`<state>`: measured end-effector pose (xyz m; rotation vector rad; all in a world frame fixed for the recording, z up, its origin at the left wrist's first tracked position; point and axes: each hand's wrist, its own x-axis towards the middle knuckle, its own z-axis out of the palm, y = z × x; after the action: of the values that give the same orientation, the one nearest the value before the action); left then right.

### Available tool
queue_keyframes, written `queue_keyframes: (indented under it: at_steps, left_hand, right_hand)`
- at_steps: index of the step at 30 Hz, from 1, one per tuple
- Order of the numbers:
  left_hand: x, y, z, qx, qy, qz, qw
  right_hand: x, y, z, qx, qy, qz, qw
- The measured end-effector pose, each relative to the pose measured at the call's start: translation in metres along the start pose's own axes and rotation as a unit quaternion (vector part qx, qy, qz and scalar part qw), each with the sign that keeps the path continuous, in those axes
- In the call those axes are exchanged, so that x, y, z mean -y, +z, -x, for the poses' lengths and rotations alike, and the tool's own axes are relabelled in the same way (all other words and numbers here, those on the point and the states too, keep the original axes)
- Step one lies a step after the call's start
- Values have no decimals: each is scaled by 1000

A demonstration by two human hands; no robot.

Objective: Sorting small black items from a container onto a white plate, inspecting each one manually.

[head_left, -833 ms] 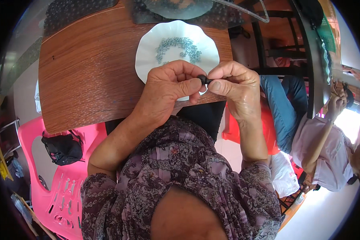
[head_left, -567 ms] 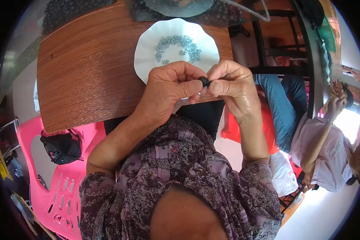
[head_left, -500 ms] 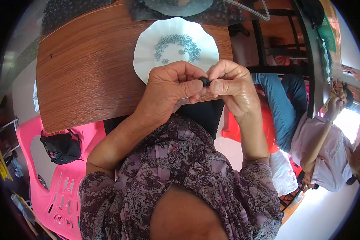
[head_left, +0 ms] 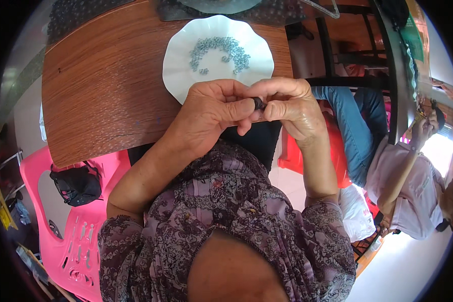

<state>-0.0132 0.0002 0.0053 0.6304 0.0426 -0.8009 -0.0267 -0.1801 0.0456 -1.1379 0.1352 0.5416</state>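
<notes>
My left hand [head_left: 209, 113] pinches a small black rounded piece [head_left: 257, 103] between thumb and fingers, just past the table's near edge. My right hand [head_left: 297, 108] meets it from the right, its thumb tip beside the black piece and its forefinger bent over the top. Whatever lies between the right fingertips is too small or hidden to make out. Just beyond both hands stands a white plate with a wavy rim [head_left: 178, 63]. Many tiny clear bluish pieces [head_left: 219, 45] lie on it in a curved band, with small clusters apart from the band.
The brown wooden table [head_left: 100, 85] spreads to the left. A pink plastic chair [head_left: 78, 241] holding a black bag [head_left: 75, 186] stands at the lower left. On the right are a red stool [head_left: 317, 151] and another person [head_left: 402, 191]. Clear sheeting [head_left: 287, 15] covers the far side.
My right forefinger has reached further left over the black piece, and the right thumb has shifted slightly. The plate and table appear a little higher and further left in view.
</notes>
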Motion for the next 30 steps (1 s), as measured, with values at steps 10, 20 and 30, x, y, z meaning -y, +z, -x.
queue_keyframes:
  at_steps: [10, 20, 30]
  left_hand:
    - [7, 0, 0, 22, -25, -1, 999]
    - [13, 2, 4, -21, -20, -4, 1000]
    - [1, 21, 9, -24, -8, -81, 996]
  right_hand:
    - [-14, -13, -4, 33, -64, 32, 997]
    - [-27, -4, -2, -7, -108, 39, 993]
    - [-34, -20, -6, 83, -146, -61, 984]
